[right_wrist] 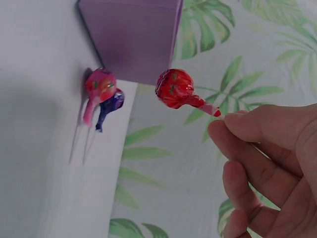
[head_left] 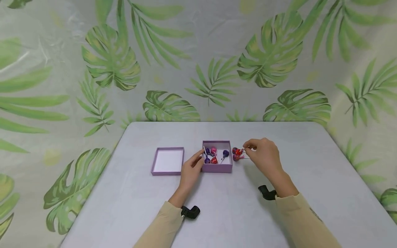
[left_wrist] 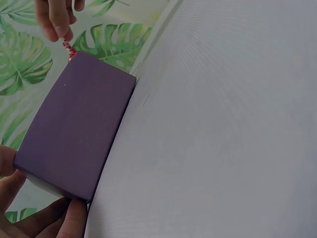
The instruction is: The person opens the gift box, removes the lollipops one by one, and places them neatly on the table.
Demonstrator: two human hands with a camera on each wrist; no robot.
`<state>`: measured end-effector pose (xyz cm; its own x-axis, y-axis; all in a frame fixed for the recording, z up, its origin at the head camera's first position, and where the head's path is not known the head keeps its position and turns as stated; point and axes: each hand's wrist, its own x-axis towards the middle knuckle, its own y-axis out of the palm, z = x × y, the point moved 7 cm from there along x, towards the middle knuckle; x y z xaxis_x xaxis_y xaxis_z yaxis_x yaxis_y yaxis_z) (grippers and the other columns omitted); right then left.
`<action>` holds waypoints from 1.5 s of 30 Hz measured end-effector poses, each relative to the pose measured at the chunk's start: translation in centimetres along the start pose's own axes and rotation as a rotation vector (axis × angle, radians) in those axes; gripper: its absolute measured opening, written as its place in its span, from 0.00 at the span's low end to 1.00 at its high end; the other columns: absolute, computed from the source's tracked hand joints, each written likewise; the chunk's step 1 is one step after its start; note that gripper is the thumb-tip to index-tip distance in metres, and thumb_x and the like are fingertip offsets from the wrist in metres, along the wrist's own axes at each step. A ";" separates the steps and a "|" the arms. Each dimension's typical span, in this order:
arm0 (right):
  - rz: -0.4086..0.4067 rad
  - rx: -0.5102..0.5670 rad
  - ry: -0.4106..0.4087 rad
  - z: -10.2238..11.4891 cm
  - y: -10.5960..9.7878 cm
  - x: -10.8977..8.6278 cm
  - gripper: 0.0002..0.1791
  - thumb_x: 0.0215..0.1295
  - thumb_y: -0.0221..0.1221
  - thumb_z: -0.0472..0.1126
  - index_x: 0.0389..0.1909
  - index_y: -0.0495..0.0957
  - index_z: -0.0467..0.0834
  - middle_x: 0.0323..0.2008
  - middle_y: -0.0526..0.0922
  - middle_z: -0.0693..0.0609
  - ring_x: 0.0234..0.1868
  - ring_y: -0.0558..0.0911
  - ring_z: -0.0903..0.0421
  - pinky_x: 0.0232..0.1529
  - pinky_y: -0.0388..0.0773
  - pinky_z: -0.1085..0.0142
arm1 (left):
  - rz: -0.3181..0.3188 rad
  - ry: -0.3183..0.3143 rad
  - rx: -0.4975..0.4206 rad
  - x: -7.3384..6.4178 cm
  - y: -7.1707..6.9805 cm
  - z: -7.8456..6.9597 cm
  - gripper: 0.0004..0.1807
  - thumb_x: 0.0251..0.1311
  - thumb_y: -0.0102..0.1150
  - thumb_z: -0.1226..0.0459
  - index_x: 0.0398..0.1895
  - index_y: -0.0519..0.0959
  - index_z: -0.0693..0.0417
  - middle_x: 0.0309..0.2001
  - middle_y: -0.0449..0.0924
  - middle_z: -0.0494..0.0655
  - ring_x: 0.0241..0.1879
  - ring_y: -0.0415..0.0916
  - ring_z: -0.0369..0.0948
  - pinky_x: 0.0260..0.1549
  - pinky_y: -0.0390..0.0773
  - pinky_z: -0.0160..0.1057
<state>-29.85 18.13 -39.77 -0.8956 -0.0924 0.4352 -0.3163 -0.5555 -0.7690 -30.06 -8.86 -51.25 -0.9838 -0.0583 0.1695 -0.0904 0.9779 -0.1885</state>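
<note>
My left hand (head_left: 190,172) grips the left side of the open purple box (head_left: 217,168), its fingers against the wall and at the rim. Several wrapped lollipops lie inside, among them a pink one (head_left: 213,150), a red one (head_left: 214,160) and a dark blue one (head_left: 225,153). Right of the box, my right hand (head_left: 263,154) pinches the stick of a red lollipop (right_wrist: 175,89) between thumb and forefinger. This lollipop hangs above the table, close to the box's right wall. Below it, a pink lollipop (right_wrist: 100,85) and a blue lollipop (right_wrist: 112,102) lie side by side on the table.
A purple-edged lid (head_left: 168,173) with a white inside lies left of the box, close to my left hand. The white table (head_left: 139,210) ends at a leaf-patterned curtain (head_left: 214,82) behind. A black wrist camera (head_left: 190,212) sits on my left wrist.
</note>
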 end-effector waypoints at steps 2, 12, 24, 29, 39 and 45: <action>0.007 -0.002 0.003 -0.4 0.1 -0.3 0.05 0.62 0.66 0.36 0.33 0.90 0.47 0.30 0.87 0.50 0.33 0.83 0.48 0.29 0.77 0.55 | -0.002 0.004 -0.006 0.0 0.0 0.0 0.20 0.70 0.60 0.61 0.64 0.80 0.40 0.57 0.82 0.52 0.54 0.80 0.45 0.44 0.81 0.37; 0.098 0.029 0.110 -2.7 1.7 -2.2 0.04 0.61 0.66 0.37 0.33 0.89 0.47 0.28 0.87 0.53 0.30 0.82 0.53 0.27 0.73 0.61 | -0.004 -0.002 -0.022 -0.2 0.1 0.0 0.20 0.70 0.60 0.62 0.64 0.80 0.41 0.58 0.81 0.53 0.56 0.79 0.46 0.48 0.81 0.41; 0.140 0.128 0.148 -4.4 3.9 -2.4 0.04 0.62 0.68 0.39 0.36 0.90 0.47 0.32 0.88 0.52 0.32 0.83 0.53 0.30 0.75 0.61 | -0.008 -0.009 -0.003 0.1 -0.1 0.2 0.19 0.70 0.59 0.60 0.63 0.81 0.36 0.57 0.82 0.51 0.54 0.79 0.43 0.47 0.81 0.40; 0.199 0.203 0.237 -5.9 4.9 -2.7 0.05 0.64 0.68 0.43 0.39 0.90 0.49 0.37 0.89 0.51 0.38 0.83 0.51 0.34 0.76 0.60 | -0.005 -0.011 0.000 0.1 0.0 0.2 0.20 0.70 0.59 0.61 0.63 0.81 0.37 0.58 0.81 0.52 0.55 0.79 0.44 0.48 0.81 0.39; 0.270 0.212 0.277 -8.1 5.1 -2.7 0.06 0.66 0.66 0.42 0.41 0.89 0.48 0.43 0.88 0.48 0.46 0.81 0.47 0.43 0.76 0.55 | 0.010 0.001 0.007 0.4 0.0 0.0 0.20 0.71 0.59 0.59 0.64 0.80 0.35 0.60 0.80 0.52 0.58 0.78 0.45 0.50 0.81 0.40; 0.332 0.185 0.215 -8.9 5.4 -2.5 0.05 0.65 0.68 0.43 0.39 0.89 0.49 0.41 0.87 0.48 0.45 0.81 0.47 0.45 0.77 0.50 | -0.001 -0.006 0.006 0.0 -0.1 0.1 0.20 0.71 0.59 0.60 0.63 0.80 0.36 0.58 0.81 0.52 0.54 0.79 0.44 0.42 0.82 0.37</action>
<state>-32.07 22.75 -49.16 -0.9903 -0.1276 0.0557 0.0437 -0.6649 -0.7456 -30.03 -8.93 -51.31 -0.9846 -0.0600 0.1642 -0.0919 0.9766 -0.1942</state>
